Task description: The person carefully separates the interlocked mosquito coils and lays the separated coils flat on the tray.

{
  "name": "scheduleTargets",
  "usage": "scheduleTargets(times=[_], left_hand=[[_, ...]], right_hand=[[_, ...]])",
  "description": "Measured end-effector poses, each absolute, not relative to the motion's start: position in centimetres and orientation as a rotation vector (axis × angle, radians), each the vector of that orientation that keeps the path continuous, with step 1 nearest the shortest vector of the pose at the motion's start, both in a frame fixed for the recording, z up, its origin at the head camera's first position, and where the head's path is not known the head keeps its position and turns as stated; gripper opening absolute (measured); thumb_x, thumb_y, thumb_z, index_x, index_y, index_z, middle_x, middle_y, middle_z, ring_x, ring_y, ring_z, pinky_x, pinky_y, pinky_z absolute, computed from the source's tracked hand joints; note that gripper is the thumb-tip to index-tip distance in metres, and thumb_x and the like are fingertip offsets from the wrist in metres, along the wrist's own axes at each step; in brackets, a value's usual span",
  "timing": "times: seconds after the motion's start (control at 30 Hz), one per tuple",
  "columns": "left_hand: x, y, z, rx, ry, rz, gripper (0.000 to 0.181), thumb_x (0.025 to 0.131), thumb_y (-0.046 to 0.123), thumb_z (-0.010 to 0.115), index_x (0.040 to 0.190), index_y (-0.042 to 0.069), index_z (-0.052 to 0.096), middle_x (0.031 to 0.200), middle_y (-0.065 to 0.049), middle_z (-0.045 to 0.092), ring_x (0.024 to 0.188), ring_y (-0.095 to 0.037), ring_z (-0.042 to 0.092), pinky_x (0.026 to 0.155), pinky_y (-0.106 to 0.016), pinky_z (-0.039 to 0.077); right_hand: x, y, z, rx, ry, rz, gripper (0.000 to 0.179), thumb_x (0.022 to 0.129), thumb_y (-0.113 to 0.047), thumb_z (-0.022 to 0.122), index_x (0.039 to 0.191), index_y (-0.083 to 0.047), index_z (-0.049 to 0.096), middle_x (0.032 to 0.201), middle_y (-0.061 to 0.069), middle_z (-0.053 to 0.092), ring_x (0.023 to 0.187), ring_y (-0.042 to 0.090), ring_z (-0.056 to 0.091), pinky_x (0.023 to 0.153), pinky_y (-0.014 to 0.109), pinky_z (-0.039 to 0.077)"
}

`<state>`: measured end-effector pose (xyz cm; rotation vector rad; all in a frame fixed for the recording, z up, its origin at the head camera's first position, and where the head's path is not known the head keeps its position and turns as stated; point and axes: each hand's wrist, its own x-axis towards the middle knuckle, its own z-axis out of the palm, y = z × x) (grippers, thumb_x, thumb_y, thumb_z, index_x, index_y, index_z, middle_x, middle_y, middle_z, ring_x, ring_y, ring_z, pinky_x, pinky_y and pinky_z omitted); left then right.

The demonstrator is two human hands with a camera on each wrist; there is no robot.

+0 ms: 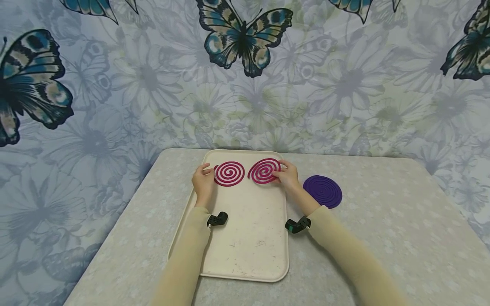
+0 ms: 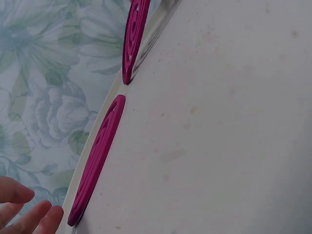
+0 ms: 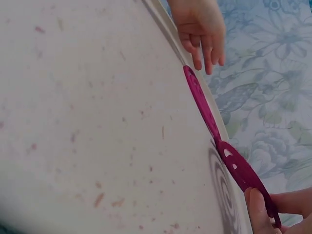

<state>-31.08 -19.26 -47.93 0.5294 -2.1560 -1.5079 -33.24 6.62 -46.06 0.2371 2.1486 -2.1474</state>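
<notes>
Head view: two magenta spiral coils are seen at the far end of the cream tray (image 1: 245, 246); the right coil (image 1: 264, 170) is pinched at its right edge by the right hand (image 1: 288, 176) and is tilted, that edge lifted off the tray floor; in the right wrist view a shadow is cast under it and the fingers (image 3: 257, 210) are closed on its rim, thumb below. The left coil (image 1: 229, 173) lies flat on the tray, just beside the right one, the two apart by a narrow gap; the left hand (image 1: 203, 180) is placed at its left edge with loosely spread fingers (image 2: 41, 218); contact is suggested by the head view, but a small gap is shown in the left wrist view, so no grip is assumed. A purple coil (image 1: 323, 191) lies on the tabletop (image 1: 383, 238) to the right of the tray, near the right wrist, well clear of the magenta pair.

Risks, as judged: the spiral is thin and held by one rim point only, so snapping under bending is likely if it is lifted faster or twisted; the lower edge could be dragged into the left coil and displace it; the grip could be lost, since only the outermost ring is held; the tray could be shifted if the left hand is pressed on its rim.
</notes>
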Motion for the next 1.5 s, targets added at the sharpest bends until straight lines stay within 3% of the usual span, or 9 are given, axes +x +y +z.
scheduleTargets(times=[0.1,0.2,0.4,0.57,0.8,1.07,1.23,1.33,1.5], left_hand=[[-31.1,-18.9,-48.0,0.512,-2.169,-1.508,0.03,0.088,0.008,0.059,0.117,0.003,0.064,0.102,-0.02,0.071,0.094,-0.03,0.067,0.067,-0.022,0.047],[-31.1,-18.7,-48.1,0.501,-2.177,-1.503,0.03,0.088,0.009,0.061,0.117,0.003,0.065,0.101,-0.019,0.071,0.091,-0.029,0.067,0.064,-0.02,0.045],[-31.1,-18.5,-48.1,0.456,-2.171,-1.515,0.03,0.088,0.008,0.06,0.117,0.002,0.064,0.098,-0.02,0.071,0.084,-0.028,0.066,0.057,-0.013,0.041],[-31.1,-18.3,-48.1,0.412,-2.158,-1.544,0.03,0.089,0.006,0.059,0.118,0.0,0.063,0.097,-0.021,0.071,0.079,-0.031,0.069,0.053,-0.012,0.041],[-31.1,-17.2,-48.1,0.372,-2.135,-1.538,0.027,0.088,0.006,0.061,0.114,0.0,0.065,0.093,-0.02,0.072,0.074,-0.026,0.066,0.054,-0.011,0.04],[-30.7,-12.9,-47.6,0.225,-2.136,-1.674,0.027,0.087,0.002,0.06,0.113,-0.005,0.063,0.093,-0.024,0.07,0.08,-0.036,0.069,0.056,-0.011,0.046],[-30.5,-9.9,-47.3,0.153,-2.179,-1.725,0.028,0.088,0.001,0.059,0.115,-0.004,0.062,0.095,-0.023,0.071,0.078,-0.034,0.068,0.057,-0.012,0.045],[-30.2,-8.1,-47.2,0.143,-2.208,-1.747,0.029,0.088,0.003,0.061,0.116,-0.002,0.063,0.096,-0.02,0.072,0.072,-0.029,0.066,0.054,-0.012,0.041],[-29.5,-4.7,-47.1,0.06,-2.225,-1.791,0.028,0.088,0.004,0.062,0.115,-0.003,0.063,0.094,-0.02,0.072,0.069,-0.022,0.064,0.055,-0.012,0.042]], right_hand=[[-33.3,6.7,-46.3,0.262,2.166,-2.137,0.055,0.086,0.008,0.06,0.138,0.004,0.042,0.122,0.035,0.057,0.052,0.001,0.06,0.052,0.016,0.053],[-33.2,6.8,-46.3,0.277,2.249,-2.074,0.053,0.087,0.002,0.063,0.137,0.005,0.045,0.123,0.031,0.059,0.067,0.004,0.063,0.059,0.015,0.054],[-32.9,7.3,-46.0,0.266,2.301,-1.994,0.055,0.088,-0.004,0.062,0.139,0.003,0.043,0.136,0.026,0.052,0.12,0.029,0.056,0.097,0.032,0.051],[-32.3,7.8,-45.4,0.2,2.251,-2.023,0.055,0.091,-0.005,0.057,0.142,0.003,0.038,0.144,0.026,0.043,0.135,0.034,0.042,0.112,0.041,0.037],[-31.3,9.9,-44.8,0.169,2.232,-2.127,0.051,0.094,-0.003,0.051,0.142,0.006,0.037,0.137,0.032,0.047,0.125,0.032,0.051,0.11,0.042,0.039],[-29.3,15.1,-44.5,0.106,2.301,-2.041,0.05,0.096,-0.013,0.053,0.143,0.0,0.039,0.137,0.025,0.051,0.095,0.0,0.06,0.105,0.036,0.045],[-28.3,18.0,-44.5,0.099,2.339,-2.09,0.049,0.095,-0.014,0.055,0.139,0.004,0.043,0.109,0.003,0.068,0.084,-0.005,0.063,0.09,0.021,0.053],[-27.9,19.4,-44.6,0.076,2.335,-2.151,0.049,0.095,-0.011,0.055,0.137,0.009,0.041,0.091,-0.013,0.067,0.08,-0.006,0.065,0.082,0.015,0.053],[-27.2,21.1,-44.9,0.082,2.362,-2.17,0.048,0.095,-0.008,0.054,0.136,0.013,0.04,0.083,-0.021,0.065,0.078,-0.006,0.063,0.078,0.013,0.053]])
